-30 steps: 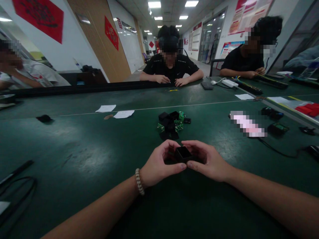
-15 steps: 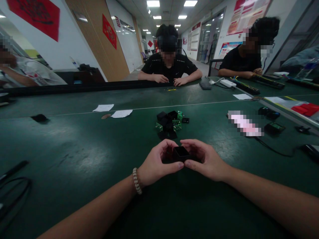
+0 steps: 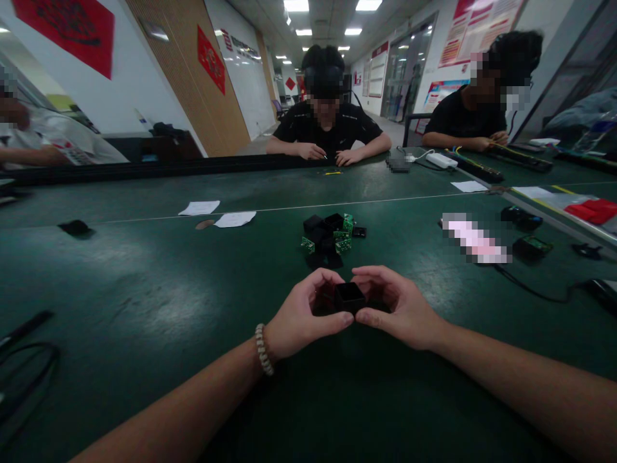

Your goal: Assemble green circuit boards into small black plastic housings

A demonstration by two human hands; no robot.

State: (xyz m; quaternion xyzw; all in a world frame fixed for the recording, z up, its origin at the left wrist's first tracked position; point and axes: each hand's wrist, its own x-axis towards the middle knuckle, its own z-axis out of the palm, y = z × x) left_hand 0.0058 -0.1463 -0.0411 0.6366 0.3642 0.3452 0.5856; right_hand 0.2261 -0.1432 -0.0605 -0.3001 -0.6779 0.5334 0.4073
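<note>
A small black open-topped box (image 3: 349, 298) is held between my two hands, just above or on the green table; which of the two I cannot tell. My left hand (image 3: 308, 308), with a beaded bracelet (image 3: 263, 349) at the wrist, curls round its left side, thumb at the near face. From the right, my right hand (image 3: 400, 305) curves round it too, its thumb tip by the near corner. Beyond my fingers lies a pile of black box parts (image 3: 322, 235) with green circuit boards (image 3: 342, 240) among them. The far fingertips are partly hidden.
Paper slips (image 3: 235, 219) lie left of the pile. On the right are a blurred-out pink device (image 3: 475, 239), a black gadget with a green board (image 3: 531, 246) and a cable. A black cable (image 3: 33, 350) lies at the left edge. Other people sit across the table.
The box sits slightly more upright between my hands, showing more of its near wall. My right fingers have shifted a little; my left hand is almost unchanged.
</note>
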